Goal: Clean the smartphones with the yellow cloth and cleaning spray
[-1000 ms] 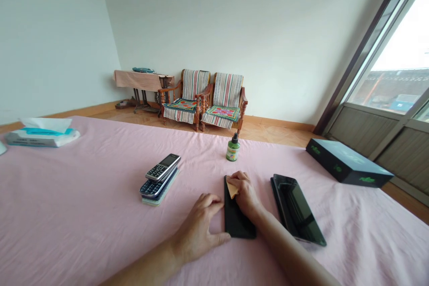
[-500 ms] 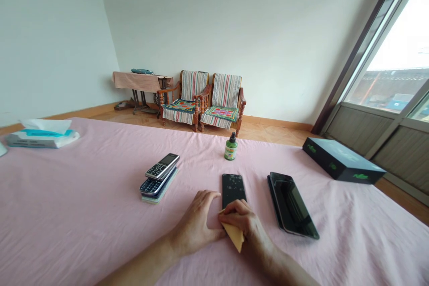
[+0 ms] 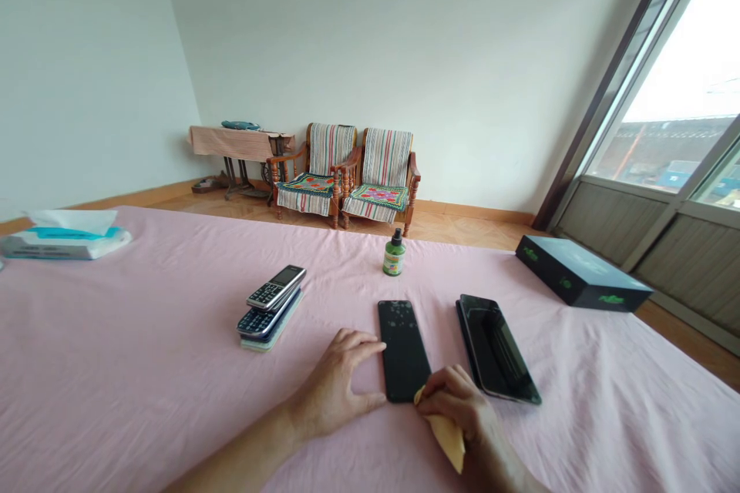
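A black phone (image 3: 405,358) lies flat on the pink cloth, with wet spots near its far end. My left hand (image 3: 335,381) is open at its left side, fingertips at its edge and thumb by the near corner. At the near right corner of the phone, my right hand (image 3: 465,416) is closed on a yellow cloth (image 3: 447,439). Right of the phone lie stacked dark tablets (image 3: 500,350). Beyond it stands a green spray bottle (image 3: 394,256). To the left is a stack of phones (image 3: 273,306), two with keypads on top.
A black box (image 3: 581,273) is at the far right of the pink-covered surface (image 3: 144,347). A tissue pack (image 3: 69,239) lies at the far left. Two wooden chairs (image 3: 378,189) and a cloth-draped sewing table (image 3: 231,142) stand by the wall.
My right hand has moved right and nearer with the yellow cloth, uncovering the lower part of the phone. The wet spots now show only near the far end. My left hand stays beside the phone.
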{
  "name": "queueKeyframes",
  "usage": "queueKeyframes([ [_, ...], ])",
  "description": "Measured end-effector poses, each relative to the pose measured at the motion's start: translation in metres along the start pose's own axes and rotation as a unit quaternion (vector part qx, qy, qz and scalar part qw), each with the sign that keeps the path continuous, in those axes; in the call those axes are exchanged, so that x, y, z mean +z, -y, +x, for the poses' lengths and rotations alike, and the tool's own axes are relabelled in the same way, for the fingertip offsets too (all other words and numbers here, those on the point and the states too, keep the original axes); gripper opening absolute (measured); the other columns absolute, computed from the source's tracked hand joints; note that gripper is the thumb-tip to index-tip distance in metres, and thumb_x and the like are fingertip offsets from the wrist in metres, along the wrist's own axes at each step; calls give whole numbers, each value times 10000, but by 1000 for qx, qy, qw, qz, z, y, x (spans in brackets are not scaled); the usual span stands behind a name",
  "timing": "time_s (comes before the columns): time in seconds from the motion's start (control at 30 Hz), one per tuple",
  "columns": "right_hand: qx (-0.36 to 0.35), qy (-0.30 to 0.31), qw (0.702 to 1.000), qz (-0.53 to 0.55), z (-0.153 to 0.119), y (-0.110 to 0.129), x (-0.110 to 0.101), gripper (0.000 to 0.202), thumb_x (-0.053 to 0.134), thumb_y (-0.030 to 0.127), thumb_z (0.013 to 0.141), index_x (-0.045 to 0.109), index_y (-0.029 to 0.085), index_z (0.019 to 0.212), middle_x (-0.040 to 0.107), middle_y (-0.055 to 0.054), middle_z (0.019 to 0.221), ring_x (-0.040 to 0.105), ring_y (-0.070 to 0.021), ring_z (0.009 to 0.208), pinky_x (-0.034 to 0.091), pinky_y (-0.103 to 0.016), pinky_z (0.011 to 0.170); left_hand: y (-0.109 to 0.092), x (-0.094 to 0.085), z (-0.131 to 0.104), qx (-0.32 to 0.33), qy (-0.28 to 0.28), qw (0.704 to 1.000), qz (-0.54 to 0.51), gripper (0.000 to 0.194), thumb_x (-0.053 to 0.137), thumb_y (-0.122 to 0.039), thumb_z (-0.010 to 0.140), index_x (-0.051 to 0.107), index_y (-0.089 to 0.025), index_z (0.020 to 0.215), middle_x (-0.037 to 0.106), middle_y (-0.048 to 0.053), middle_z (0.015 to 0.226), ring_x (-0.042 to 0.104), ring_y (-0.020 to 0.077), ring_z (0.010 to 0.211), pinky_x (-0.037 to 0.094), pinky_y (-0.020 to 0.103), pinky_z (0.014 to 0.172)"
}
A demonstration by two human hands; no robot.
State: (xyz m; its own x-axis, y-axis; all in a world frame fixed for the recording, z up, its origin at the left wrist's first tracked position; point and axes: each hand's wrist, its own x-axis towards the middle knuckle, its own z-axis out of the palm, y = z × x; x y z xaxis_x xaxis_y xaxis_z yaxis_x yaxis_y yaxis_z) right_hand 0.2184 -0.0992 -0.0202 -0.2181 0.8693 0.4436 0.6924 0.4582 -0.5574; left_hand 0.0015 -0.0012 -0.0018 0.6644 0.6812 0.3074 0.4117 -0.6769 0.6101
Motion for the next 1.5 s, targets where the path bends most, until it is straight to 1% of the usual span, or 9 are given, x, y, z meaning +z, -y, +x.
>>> queueKeyframes([
  [0.2, 75, -77, 994, -25, 8, -2, 2, 190, 532, 61, 751, 632, 200, 670, 605, -54, 779, 571, -191, 763, 433, -285, 664, -11, 4, -3, 7, -5, 1000, -1, 552, 785, -159, 672, 595, -236, 1184, 580, 60, 1163, 521, 231, 1096, 419, 386, 984],
  [0.37, 166, -90, 980, 66, 31, 1, 4, 191, 558, 72, 717, 683, 205, 662, 630, -38, 740, 598, -180, 706, 417, -266, 622, -21, 8, -5, 16, 26, 1000, -5, 523, 754, -80, 686, 608, -214, 1170, 567, 68, 1188, 543, 216, 1098, 435, 345, 986],
  [0.53, 228, -105, 959, 132, 45, 3, 1, 173, 565, 97, 681, 702, 191, 634, 648, -27, 686, 589, -168, 643, 395, -254, 586, -22, 12, -4, 20, 10, 1000, -9, 493, 753, -81, 692, 615, -212, 1146, 584, 58, 1153, 556, 217, 1072, 459, 344, 960],
  [0.7, 273, -123, 909, 290, 54, 11, -2, 89, 633, 193, 665, 700, 164, 616, 657, -36, 624, 560, -162, 626, 392, -249, 586, -27, 10, -3, 0, 6, 1000, 8, 516, 763, -100, 679, 594, -205, 1155, 585, 60, 1105, 569, 225, 1027, 475, 354, 930],
  [0.8, 260, -127, 893, 345, 59, 25, -1, 79, 669, 220, 664, 700, 159, 623, 653, -33, 635, 537, -141, 612, 386, -235, 573, -31, 8, -3, -4, 4, 1000, 26, 537, 707, -75, 702, 551, -221, 1195, 593, 48, 1049, 585, 222, 980, 496, 347, 881],
  [1.0, 188, -124, 911, 346, 71, 45, 2, 77, 685, 239, 692, 705, 178, 650, 661, -36, 682, 575, -152, 634, 441, -260, 617, -33, 7, -8, 13, -71, 997, 40, 383, 550, -76, 776, 541, -205, 1137, 639, 48, 946, 629, 203, 869, 521, 288, 774],
  [1.27, 115, -242, 943, 195, 114, -13, 4, 119, 639, 245, 743, 738, 191, 783, 673, -70, 816, 623, -198, 773, 471, -319, 723, -29, 7, -12, 11, -84, 995, 59, 531, 521, -80, 742, 463, -174, 1261, 679, 64, 928, 657, 206, 811, 534, 262, 704],
  [1.37, 94, -243, 951, 163, 130, -28, 10, 166, 612, 254, 765, 742, 186, 842, 660, -78, 849, 622, -198, 794, 477, -317, 718, -29, 7, -12, 17, -88, 994, 56, 515, 518, -80, 736, 477, -178, 1239, 683, 64, 938, 660, 206, 821, 532, 257, 704],
  [1.5, 78, -219, 961, 148, 139, -30, 16, 172, 617, 222, 757, 753, 197, 860, 639, -70, 857, 616, -190, 790, 476, -314, 725, -31, 6, -11, 15, -86, 994, 59, 395, 494, -63, 733, 533, -193, 1103, 674, 36, 841, 658, 193, 755, 516, 250, 665],
])
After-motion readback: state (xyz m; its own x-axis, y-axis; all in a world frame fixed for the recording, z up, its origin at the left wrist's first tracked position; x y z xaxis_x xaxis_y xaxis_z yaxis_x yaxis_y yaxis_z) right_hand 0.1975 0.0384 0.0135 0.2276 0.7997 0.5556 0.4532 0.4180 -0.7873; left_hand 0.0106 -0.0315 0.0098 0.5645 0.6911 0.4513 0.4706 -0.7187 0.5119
